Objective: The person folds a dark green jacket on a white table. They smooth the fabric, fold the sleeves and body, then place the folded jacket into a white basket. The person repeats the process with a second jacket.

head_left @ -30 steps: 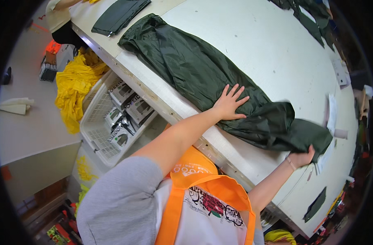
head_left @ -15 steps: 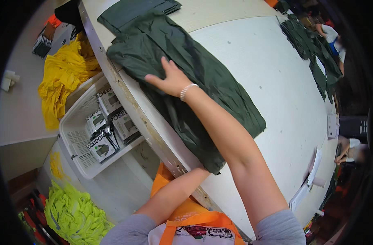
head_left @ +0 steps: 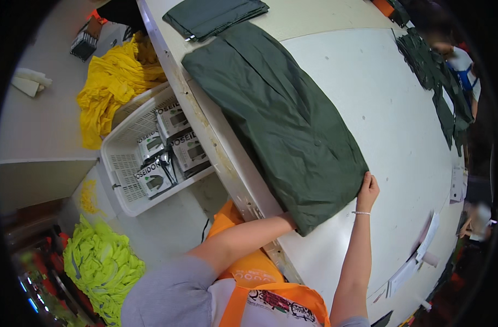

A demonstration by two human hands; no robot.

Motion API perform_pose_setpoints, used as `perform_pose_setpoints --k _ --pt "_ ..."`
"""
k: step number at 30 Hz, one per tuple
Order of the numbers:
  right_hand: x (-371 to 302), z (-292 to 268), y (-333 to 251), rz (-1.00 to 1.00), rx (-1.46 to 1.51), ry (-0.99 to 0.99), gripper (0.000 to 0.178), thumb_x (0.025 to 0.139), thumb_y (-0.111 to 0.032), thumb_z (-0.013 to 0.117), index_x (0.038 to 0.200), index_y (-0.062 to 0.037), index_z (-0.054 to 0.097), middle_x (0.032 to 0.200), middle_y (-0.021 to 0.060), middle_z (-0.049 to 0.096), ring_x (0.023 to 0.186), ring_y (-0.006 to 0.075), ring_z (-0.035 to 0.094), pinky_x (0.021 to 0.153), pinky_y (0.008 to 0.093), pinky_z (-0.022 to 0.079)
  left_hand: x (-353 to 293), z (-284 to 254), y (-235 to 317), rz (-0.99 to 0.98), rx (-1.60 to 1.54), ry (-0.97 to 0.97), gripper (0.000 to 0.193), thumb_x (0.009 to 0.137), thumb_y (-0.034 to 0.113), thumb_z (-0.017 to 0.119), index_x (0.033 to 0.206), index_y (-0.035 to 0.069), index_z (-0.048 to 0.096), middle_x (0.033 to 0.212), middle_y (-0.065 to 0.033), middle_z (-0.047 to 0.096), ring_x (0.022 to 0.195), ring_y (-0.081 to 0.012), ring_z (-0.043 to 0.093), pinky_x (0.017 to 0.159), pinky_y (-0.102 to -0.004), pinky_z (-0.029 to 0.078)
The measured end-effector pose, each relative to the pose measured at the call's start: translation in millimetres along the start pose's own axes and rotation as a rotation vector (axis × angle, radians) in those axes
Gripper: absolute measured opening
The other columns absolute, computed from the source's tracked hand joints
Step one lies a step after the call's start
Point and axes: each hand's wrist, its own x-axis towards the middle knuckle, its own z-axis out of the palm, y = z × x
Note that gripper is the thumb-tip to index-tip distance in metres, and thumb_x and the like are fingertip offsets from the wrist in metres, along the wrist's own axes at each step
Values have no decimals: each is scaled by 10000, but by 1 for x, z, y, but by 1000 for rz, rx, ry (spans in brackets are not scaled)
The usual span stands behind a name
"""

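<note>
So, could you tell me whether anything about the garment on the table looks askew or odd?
Nothing much stands out: the dark green garment lies flat on the white table, right hand at its near corner, left hand hidden under its edge.

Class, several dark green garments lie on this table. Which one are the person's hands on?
The big dark green garment spread flat along the near edge; both the left hand and right hand grip its end. The others lie untouched.
</note>
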Motion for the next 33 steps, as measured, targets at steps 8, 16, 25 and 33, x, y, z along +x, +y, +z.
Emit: perform_pose_setpoints --k 8,16,25,33 --pt "-44 -72 11 -126 -708 79 296 938 -240 525 1169 -55 530 1108 181 599 1025 344 576 850 412 457 -32 -94 -2 -554 -2512 412 593 853 467 538 1305 87 480 1398 -130 426 1299 -304 379 1106 -440 253" --pt "-85 -7 -13 -450 -866 -338 581 922 -365 493 1448 -174 338 1524 113 246 1405 325 201 1125 532 127 -36 -76 -5 -282 -2514 499 447 819 458 597 1059 82 624 1109 -108 606 1117 -290 510 985 -421 358" --pt "-59 15 -60 -459 -485 -183 380 778 -270 693 1053 -26 594 1231 179 501 1169 352 447 987 473 330 -132 217 83 -1813 -2058 139 267 809 281 663 889 27 673 890 -148 657 844 -325 607 752 -399 474" --pt "29 181 -158 -216 -435 -537 333 813 -337 663 913 -29 584 829 170 635 775 338 619 704 424 487 -80 395 191 -1465 -2557 -634 522 770 535 674 963 51 675 969 -91 681 928 -253 634 839 -336 459"
